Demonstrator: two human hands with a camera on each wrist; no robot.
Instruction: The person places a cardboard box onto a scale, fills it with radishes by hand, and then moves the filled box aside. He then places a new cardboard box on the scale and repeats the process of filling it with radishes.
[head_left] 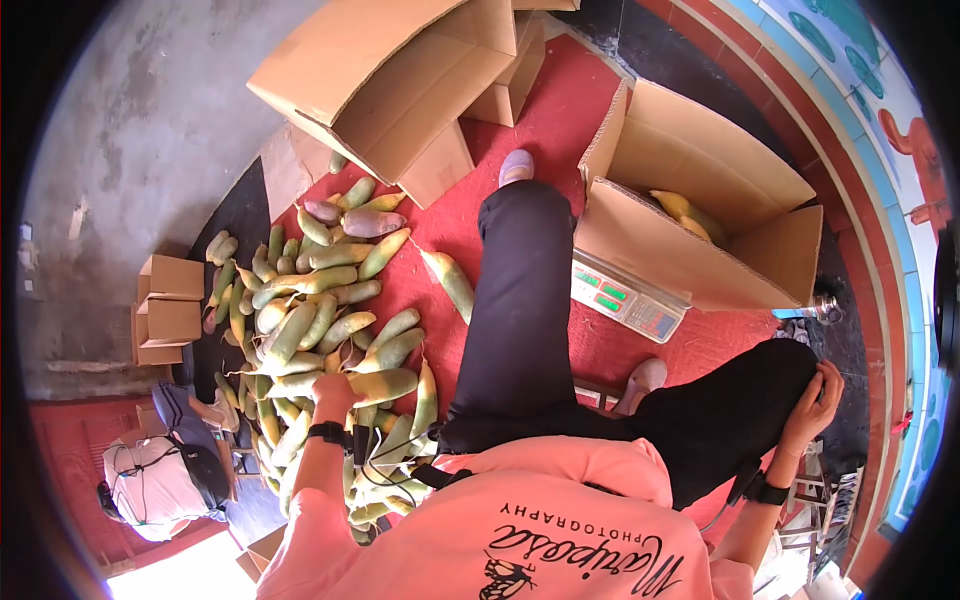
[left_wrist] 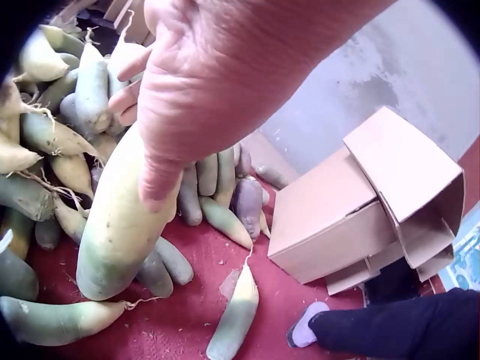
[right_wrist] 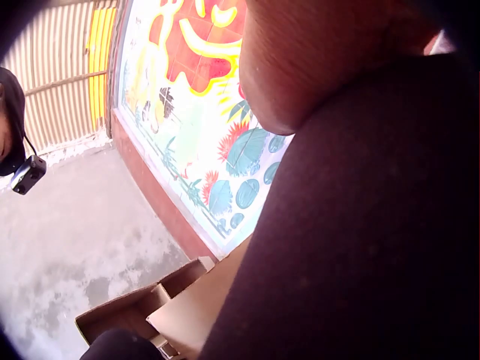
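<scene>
With thumb and fingers my left hand [head_left: 335,392] grips a thick green radish [head_left: 385,386] at the pile's near side. In the left wrist view, the hand [left_wrist: 199,97] covers the upper part of this radish [left_wrist: 112,232], whose pale body runs to a green end. Around it lies a heap of green radishes [head_left: 290,335], several with thin roots. My right hand [head_left: 815,410] rests on the bent knee, holding nothing; the right wrist view shows only part of that hand [right_wrist: 322,67] above the dark trouser leg.
A digital scale [head_left: 628,297] stands on the red carpet [head_left: 545,120], beside an open carton [head_left: 690,245] with a few radishes inside. Another big open carton [head_left: 400,70] stands ahead, near a lone radish [head_left: 450,285]. Small cartons [head_left: 168,310] sit by the wall.
</scene>
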